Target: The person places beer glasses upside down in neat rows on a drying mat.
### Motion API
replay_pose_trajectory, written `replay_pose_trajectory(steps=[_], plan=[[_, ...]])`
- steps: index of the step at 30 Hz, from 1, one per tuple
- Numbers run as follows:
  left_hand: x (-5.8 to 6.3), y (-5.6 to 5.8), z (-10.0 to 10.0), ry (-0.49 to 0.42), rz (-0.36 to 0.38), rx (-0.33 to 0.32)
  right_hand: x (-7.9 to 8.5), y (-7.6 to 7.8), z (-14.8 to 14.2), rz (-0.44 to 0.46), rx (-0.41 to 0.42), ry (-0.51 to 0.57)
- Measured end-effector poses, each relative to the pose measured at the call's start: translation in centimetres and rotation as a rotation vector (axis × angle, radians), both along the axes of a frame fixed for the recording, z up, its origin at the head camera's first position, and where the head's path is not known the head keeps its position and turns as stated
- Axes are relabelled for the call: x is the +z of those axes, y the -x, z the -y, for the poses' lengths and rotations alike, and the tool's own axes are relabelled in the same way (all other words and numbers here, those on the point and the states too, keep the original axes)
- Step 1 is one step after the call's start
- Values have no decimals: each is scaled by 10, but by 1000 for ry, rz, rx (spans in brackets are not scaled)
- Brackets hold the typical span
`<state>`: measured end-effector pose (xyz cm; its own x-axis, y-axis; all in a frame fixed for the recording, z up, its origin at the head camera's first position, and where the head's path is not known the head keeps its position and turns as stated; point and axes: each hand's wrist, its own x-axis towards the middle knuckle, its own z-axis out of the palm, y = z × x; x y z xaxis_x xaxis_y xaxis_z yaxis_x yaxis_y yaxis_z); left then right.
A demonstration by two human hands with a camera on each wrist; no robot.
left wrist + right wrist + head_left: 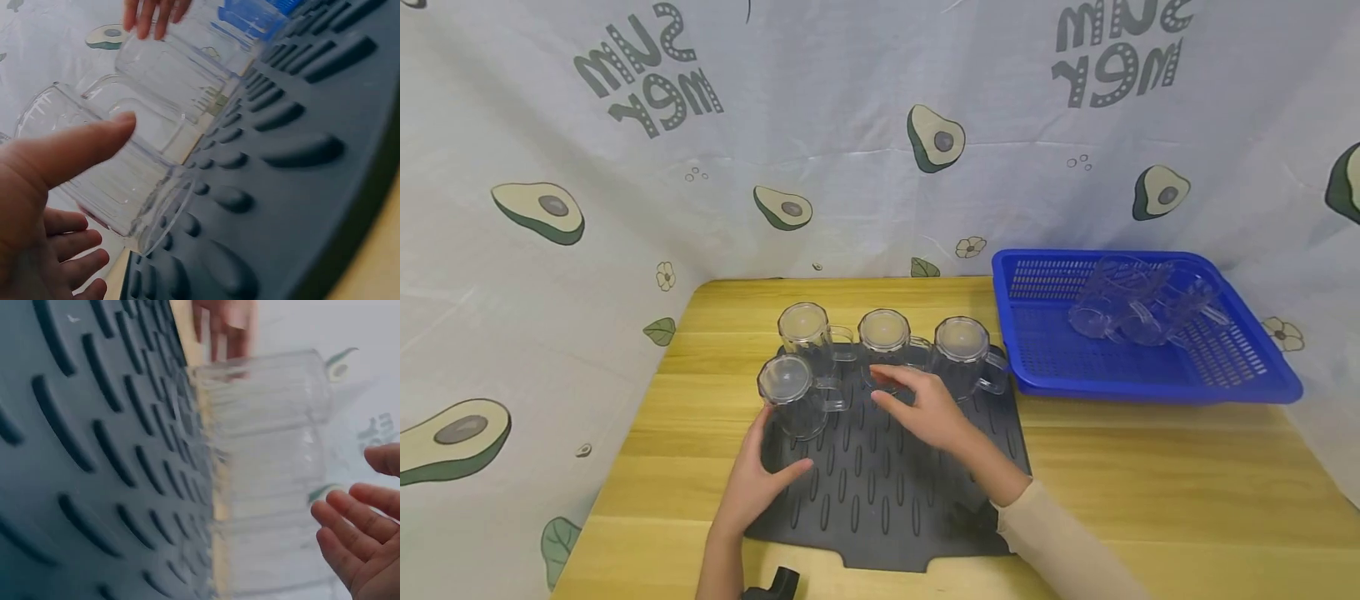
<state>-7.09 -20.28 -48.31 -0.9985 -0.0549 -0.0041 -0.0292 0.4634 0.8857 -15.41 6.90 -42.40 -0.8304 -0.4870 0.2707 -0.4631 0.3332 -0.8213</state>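
Clear glass mugs with handles stand on a dark ridged mat, and they seem to be upside down. The front-left mug is nearest to my left hand, whose thumb is spread away from the fingers beside the glass. Behind it is a back-left mug; a middle mug and a right mug complete the row. My right hand hovers before the middle mug, partly covering it, fingers loosely extended and holding nothing. In the right wrist view the right hand shows relaxed fingers apart from the glass.
A blue plastic basket stands at the right of the wooden table, with several clear glass mugs lying in it. A curtain printed with avocados hangs behind. A small black object is at the front edge.
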Motion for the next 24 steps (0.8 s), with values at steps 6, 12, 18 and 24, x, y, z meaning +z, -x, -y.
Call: replay_pose_trajectory(steps=[6, 12, 18, 24], plan=[[-6, -10, -8, 207, 64, -53, 19, -4, -24, -116, -16, 86], [-9, -17, -13, 346, 45, -85, 34, -4, -49, -231, -86, 108], [-15, -19, -14, 401, 33, -89, 46, -2, -72, -287, -149, 114], [-19, -22, -15, 454, 3, -81, 53, 1, -101, -275, -233, 137]])
